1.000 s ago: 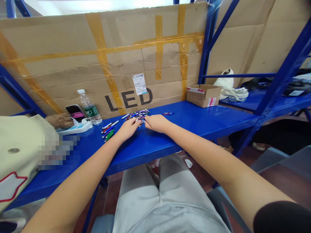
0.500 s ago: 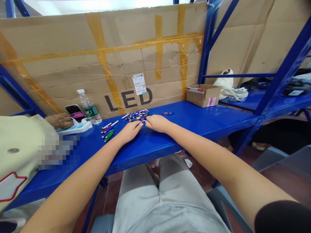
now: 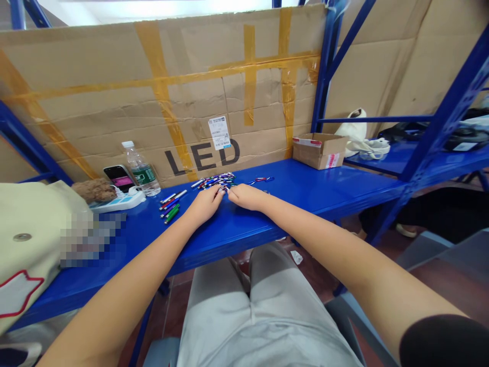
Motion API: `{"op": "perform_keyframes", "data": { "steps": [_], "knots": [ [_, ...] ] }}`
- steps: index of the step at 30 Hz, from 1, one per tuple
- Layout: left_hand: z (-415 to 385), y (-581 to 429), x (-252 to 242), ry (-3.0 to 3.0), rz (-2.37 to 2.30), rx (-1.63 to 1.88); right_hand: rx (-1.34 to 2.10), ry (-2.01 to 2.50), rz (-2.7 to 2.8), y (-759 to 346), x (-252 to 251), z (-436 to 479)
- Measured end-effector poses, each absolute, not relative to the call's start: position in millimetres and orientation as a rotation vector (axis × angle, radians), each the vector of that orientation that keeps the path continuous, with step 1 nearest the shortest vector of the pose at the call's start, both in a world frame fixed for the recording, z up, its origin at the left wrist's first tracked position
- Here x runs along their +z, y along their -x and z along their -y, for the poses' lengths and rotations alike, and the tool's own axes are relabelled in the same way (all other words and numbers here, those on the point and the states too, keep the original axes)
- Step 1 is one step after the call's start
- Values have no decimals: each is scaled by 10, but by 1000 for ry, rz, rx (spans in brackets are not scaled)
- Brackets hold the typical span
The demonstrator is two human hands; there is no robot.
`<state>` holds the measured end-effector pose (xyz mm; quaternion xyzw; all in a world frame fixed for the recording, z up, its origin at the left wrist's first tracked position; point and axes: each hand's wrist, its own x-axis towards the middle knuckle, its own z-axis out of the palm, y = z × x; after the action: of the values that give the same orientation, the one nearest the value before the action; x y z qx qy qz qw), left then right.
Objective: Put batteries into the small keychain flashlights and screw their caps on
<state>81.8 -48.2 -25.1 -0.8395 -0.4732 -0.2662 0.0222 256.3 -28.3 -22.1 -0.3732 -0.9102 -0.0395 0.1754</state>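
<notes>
Both the left hand [image 3: 207,202] and the right hand [image 3: 245,196] lean inward over the table [image 3: 298,189] in the head view, fingers curled nearly closed, fingertips pinching a small piece [image 3: 224,189] too tiny to make out. It sits just before the pile [image 3: 214,180]. Two-handed handling seems the step; the next move likely calls for steady fingertips. Both forearms converge forward.
</notes>
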Motion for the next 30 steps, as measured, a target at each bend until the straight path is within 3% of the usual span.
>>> {"op": "perform_keyframes", "data": {
  "steps": [7, 14, 22, 27, 30],
  "knots": [
    [548, -781, -194, 2653, 1409, -862, 112, 900, 2503, -2612, -278, 246],
    [546, -768, -174, 2639, 1224, -850, 761, 680, 2301, -2627, -322, 220],
    [590, -746, -150, 2616, 1212, -800, 1228, 662, 2209, -2632, -277, 260],
    [597, -743, -137, 2603, 1219, -765, 1291, 684, 2160, -2632, -298, 235],
    [598, -749, -143, 2621, 1231, -777, 1090, 790, 2193, -2642, -305, 220]
  ]
}}
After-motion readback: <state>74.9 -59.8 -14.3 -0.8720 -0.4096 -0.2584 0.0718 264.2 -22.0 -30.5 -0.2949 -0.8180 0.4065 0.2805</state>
